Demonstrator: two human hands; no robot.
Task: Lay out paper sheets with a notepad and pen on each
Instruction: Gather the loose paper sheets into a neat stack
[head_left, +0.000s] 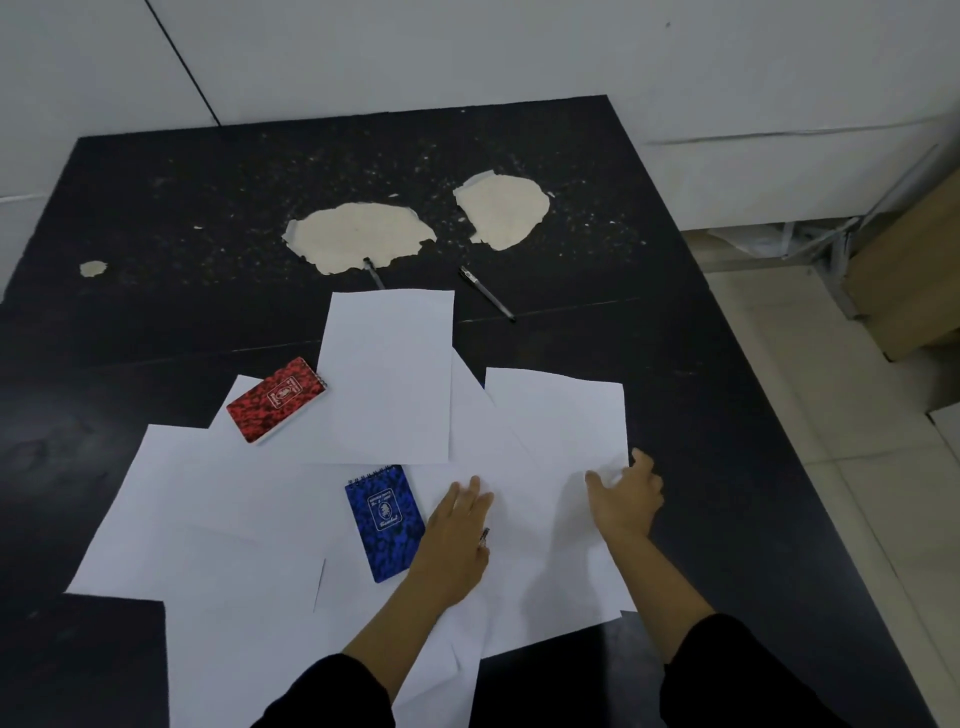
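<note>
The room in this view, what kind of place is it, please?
Probably a plain workroom or storeroom, not a tidy office. The black table is worn, with its coating peeled off in pale patches. The walls are bare white panels, and cardboard boxes stand on the tiled floor at the right.

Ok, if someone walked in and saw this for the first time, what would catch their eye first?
Probably the heap of overlapping white paper sheets spread over the near half of the black table, with both hands on it: the left hand lying flat, the right hand at a sheet's right edge. Next, the blue notepad beside the left hand and the red notepad further left. Behind them, pale patches show where the tabletop's surface has peeled.
</note>
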